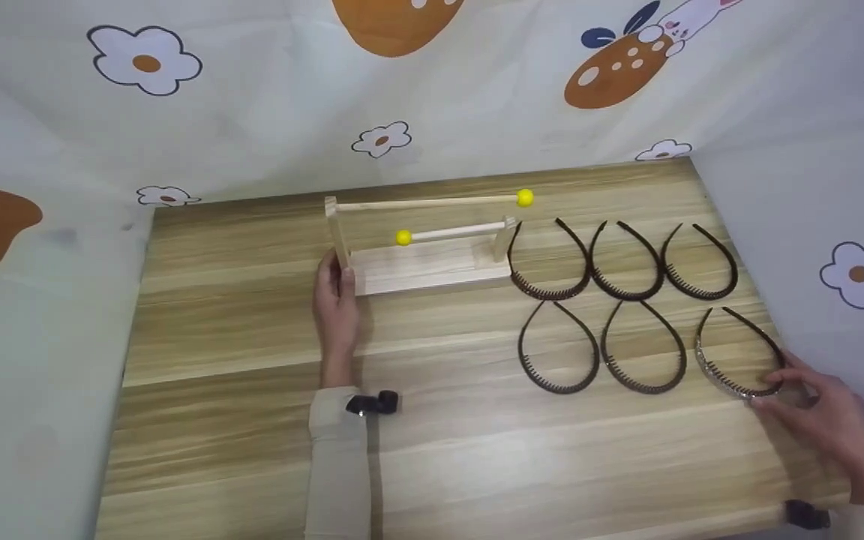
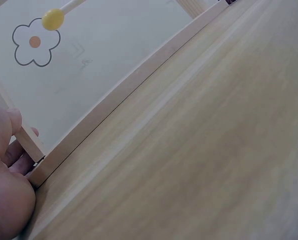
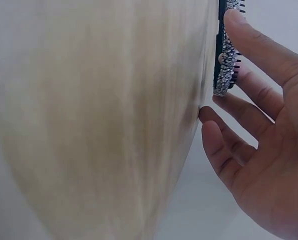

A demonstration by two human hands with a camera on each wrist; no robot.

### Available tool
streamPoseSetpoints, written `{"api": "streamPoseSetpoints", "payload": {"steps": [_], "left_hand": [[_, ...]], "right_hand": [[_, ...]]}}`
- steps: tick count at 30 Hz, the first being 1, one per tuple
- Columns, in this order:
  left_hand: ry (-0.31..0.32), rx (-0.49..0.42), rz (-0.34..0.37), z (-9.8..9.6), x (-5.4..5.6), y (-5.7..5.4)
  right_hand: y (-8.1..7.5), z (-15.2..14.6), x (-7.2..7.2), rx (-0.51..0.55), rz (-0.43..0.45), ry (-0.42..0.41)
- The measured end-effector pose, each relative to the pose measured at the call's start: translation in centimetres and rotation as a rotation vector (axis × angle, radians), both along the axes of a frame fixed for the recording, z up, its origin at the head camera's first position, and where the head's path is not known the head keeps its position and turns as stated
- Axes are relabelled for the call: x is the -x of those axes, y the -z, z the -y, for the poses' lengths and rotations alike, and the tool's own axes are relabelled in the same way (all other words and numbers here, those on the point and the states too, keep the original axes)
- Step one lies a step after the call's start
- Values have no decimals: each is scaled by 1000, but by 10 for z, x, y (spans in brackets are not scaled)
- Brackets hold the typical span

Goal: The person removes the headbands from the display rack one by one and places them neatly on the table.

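Note:
In the head view a wooden stand (image 1: 432, 280) with two dowels ending in yellow balls (image 1: 524, 198) is upright on the table. My left hand (image 1: 337, 307) grips its left end at the foot of the upright post (image 1: 339, 236), thumb on the near side. The left wrist view shows the fingers curled behind the post. At the table's right edge my right hand (image 1: 829, 412) pinches a headband (image 1: 708, 366) between thumb and fingers. This headband (image 3: 228, 70) has a glittery silver outer face and dark teeth in the right wrist view.
Several dark toothed headbands lie right of the stand: three in a back row, including one headband (image 1: 550, 294) close to the stand's base, and two in front, including another headband (image 1: 561, 390). A patterned cloth (image 1: 267, 105) rises behind the wood-grain table (image 1: 477, 457).

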State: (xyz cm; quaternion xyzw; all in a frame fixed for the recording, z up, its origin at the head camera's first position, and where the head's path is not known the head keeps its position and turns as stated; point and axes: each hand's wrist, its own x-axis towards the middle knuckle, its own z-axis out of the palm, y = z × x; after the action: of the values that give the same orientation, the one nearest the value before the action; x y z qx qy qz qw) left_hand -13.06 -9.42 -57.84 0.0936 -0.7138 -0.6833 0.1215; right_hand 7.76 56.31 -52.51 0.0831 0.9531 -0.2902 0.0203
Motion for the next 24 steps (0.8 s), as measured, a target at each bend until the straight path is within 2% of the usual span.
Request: {"api": "streamPoseSetpoints", "payload": {"steps": [6, 15, 21, 24], "left_hand": [[-7, -11, -9, 1, -1, 1], [8, -20, 8, -2, -1, -4], [30, -97, -92, -4, 1, 0], [13, -126, -145, -5, 2, 1]], "right_hand": [[-1, 2, 8, -22, -41, -54], [-2, 5, 6, -24, -31, -52], [-9, 16, 9, -34, -74, -44], [-14, 26, 16, -56, -82, -60]]}}
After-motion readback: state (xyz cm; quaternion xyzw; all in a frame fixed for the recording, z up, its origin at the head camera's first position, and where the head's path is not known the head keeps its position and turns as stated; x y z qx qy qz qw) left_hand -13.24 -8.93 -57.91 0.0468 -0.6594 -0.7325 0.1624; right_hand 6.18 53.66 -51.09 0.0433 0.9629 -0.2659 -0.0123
